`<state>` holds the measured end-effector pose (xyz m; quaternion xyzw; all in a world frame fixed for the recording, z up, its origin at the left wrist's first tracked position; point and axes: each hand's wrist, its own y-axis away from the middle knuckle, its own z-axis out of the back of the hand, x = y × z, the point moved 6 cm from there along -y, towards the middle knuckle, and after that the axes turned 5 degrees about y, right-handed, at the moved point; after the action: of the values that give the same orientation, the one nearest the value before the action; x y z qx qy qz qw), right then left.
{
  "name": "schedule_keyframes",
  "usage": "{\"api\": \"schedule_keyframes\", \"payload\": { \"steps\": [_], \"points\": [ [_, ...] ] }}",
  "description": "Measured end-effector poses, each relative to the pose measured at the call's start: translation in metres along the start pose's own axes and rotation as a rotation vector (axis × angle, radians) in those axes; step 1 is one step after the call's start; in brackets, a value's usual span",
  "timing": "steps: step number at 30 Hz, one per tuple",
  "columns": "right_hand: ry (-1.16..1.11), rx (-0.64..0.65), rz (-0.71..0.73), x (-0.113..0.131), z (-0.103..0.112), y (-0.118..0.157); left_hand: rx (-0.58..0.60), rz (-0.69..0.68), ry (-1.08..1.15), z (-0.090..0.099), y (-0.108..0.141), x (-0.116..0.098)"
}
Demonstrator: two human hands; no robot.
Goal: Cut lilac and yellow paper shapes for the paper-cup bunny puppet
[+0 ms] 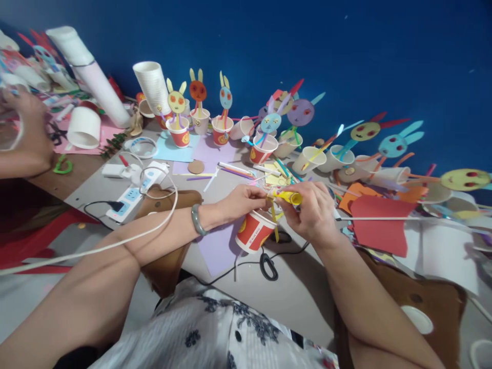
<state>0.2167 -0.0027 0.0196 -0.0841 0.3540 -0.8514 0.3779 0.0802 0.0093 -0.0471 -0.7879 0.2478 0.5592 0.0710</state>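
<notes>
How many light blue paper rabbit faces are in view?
4: a red-eared one, far left; a yellow-eared one, left of center; a purple-eared one, right of center; a blue-eared one, farther right. More may be hidden far left.

Red-and-white cup (253, 233): paper, smooth, slight sheen. Yellow tool (289, 197): looks like plastic, smooth, glossy. Scissors handle (263, 268): black plastic, smooth. Bangle (197, 220): polished, stone-like, glossy. Power strip (130, 199): white plastic, smooth. Red sheet (380, 225), lilac sheet (215, 251): paper, matt. Surface (251, 292): smooth, matt. Shirt (207, 341): thin cloth, finely ribbed. Wall (246, 31): matt.
</notes>
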Motion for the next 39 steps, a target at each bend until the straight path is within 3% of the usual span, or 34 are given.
{"api": "schedule_keyframes", "payload": {
  "steps": [3,5,8,10,13,21,29,39],
  "points": [
    [0.058,0.018,-0.125,-0.017,-0.003,0.003,0.044,-0.006,0.005,-0.004,0.002,0.002],
    [-0.042,-0.041,-0.310,-0.029,0.002,0.006,0.034,-0.016,0.029,-0.003,0.002,0.002],
    [-0.372,-0.092,-0.645,-0.039,0.000,0.015,0.033,-0.023,0.083,-0.002,0.000,0.001],
    [-0.638,-0.017,-0.745,-0.036,-0.012,0.017,0.053,-0.034,0.113,-0.003,0.000,0.000],
    [-0.901,0.104,-0.769,-0.028,-0.028,0.015,0.094,-0.063,0.120,-0.007,0.001,-0.005],
    [-1.108,0.069,-0.905,-0.025,-0.032,0.018,0.093,-0.048,0.054,-0.008,0.005,-0.008],
    [-1.075,0.023,-0.879,-0.019,-0.029,0.012,0.102,-0.085,-0.035,-0.007,0.003,-0.004],
    [-0.991,-0.001,-0.856,-0.011,-0.023,0.011,0.002,-0.126,-0.191,-0.001,0.006,-0.008]
  ]
}}
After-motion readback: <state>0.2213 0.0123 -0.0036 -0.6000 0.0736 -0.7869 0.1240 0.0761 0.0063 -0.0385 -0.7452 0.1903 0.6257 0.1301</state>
